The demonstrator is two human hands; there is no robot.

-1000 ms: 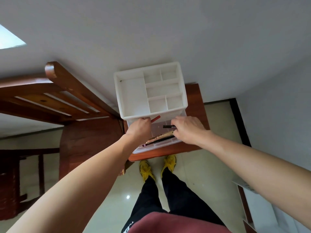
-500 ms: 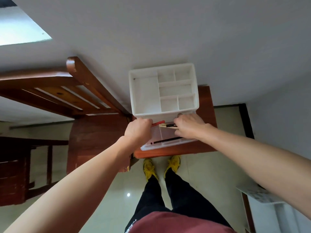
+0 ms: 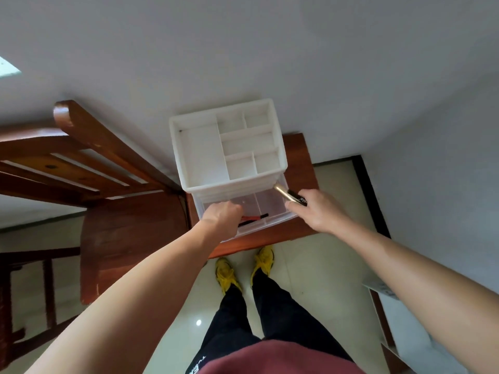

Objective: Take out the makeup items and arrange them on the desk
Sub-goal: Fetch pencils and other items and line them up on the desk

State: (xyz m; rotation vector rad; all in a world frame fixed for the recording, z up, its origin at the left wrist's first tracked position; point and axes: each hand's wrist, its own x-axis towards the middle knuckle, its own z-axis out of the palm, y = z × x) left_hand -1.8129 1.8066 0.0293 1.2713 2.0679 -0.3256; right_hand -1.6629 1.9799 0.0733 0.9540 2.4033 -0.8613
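Since the earlier frame the right hand (image 3: 316, 211) had lifted a gold-and-black tube (image 3: 289, 197), pinched in curled fingers, clear of the open drawer (image 3: 270, 222) at centre frame, while the left hand (image 3: 222, 215) gripped pencils (image 3: 255, 217) inside it with curled fingers; setting the tube on the desk (image 3: 299, 149) probably came next.

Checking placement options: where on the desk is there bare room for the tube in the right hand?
Bare desk shows in a strip right of the organizer, beyond the right hand holding the tube, and a narrower strip in front of the open drawer. The drawer is crowded: the left hand grips pencils there.
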